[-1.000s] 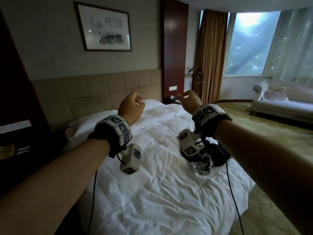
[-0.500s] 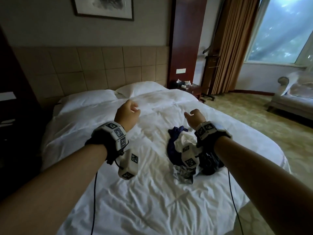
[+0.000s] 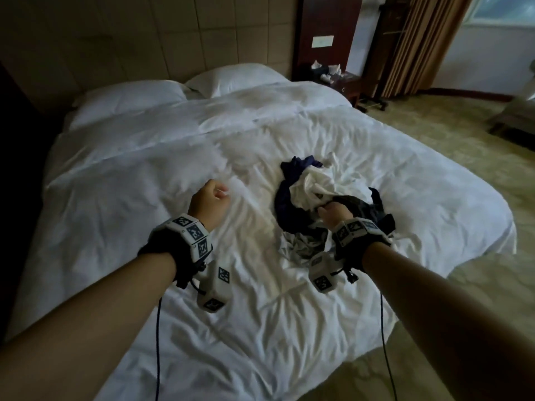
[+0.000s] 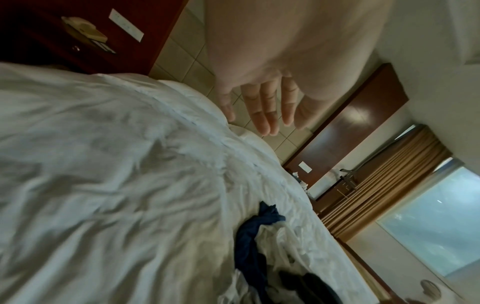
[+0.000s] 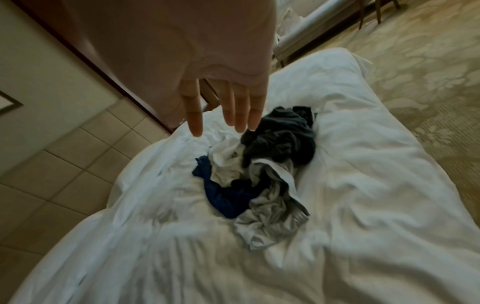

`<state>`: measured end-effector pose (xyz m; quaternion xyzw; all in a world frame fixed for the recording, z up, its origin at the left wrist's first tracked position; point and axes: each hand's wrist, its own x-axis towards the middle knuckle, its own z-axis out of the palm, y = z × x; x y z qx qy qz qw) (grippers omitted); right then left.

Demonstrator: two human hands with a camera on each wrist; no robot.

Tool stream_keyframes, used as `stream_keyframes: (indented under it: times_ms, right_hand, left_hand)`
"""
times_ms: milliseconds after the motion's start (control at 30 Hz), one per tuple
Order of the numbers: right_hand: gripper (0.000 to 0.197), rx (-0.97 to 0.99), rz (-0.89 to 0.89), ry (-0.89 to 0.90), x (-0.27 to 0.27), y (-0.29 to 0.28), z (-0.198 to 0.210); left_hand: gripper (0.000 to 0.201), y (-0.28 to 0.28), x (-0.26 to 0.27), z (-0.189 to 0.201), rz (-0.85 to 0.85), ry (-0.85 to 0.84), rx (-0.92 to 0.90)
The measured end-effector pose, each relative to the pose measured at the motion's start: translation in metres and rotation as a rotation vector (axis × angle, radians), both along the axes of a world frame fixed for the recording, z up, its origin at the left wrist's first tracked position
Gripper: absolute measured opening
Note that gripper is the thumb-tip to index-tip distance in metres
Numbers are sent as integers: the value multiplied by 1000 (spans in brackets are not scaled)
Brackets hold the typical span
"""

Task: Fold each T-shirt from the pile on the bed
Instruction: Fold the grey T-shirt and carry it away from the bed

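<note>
The pile (image 3: pixel 324 209) of T-shirts sits on the bed (image 3: pixel 144 183), a bit to the right of the middle. It is a messy heap: a blue shirt (image 5: pixel 221 197), a white shirt (image 5: pixel 226 164), a dark shirt (image 5: pixel 283 139) and a grey shirt (image 5: pixel 270 222), all tangled. None is folded yet.

The right hand (image 3: pixel 333 212) is over the near side of the pile. From above it looks curled, but the wrist view shows its fingers (image 5: pixel 241 111) long and straight, holding nothing, with the tips just above the dark shirt. The left hand (image 3: pixel 210 202) is over bare sheet, well apart from the pile. Its fingers (image 4: pixel 262 109) look straight and loose too, and it holds nothing.

The job now looks like picking one shirt. A good way is to take just the top one, likely the dark shirt, and pinch it by one edge. Lift it slowly so the other shirts do not come up with it. If one clings, the left hand can hold the pile down. Then lay the shirt flat on the clear sheet to the left, smooth it, and find the sleeves before folding.
</note>
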<state>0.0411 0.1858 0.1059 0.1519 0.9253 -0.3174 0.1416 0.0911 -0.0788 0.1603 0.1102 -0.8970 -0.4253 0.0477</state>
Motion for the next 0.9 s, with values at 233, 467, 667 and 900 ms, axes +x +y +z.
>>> stream_keyframes:
  times_ms: [233,467,667,900]
  right_hand:
    - [39,90,61,-90,3,2,-142]
    - [42,2,-49,-38,2,-6,-228]
    - [51,-44,-107,-23,4,-6,-265]
    - [45,-239,-79,49,6,-38,-227]
  left_hand:
    - [10,-7,3,-131,28,-38,44]
    - [18,-13,3,-235,30,-88,56]
    - [18,-22,16,-269,33,-102,80]
    - [15,-50,26,-243,84,-42,90]
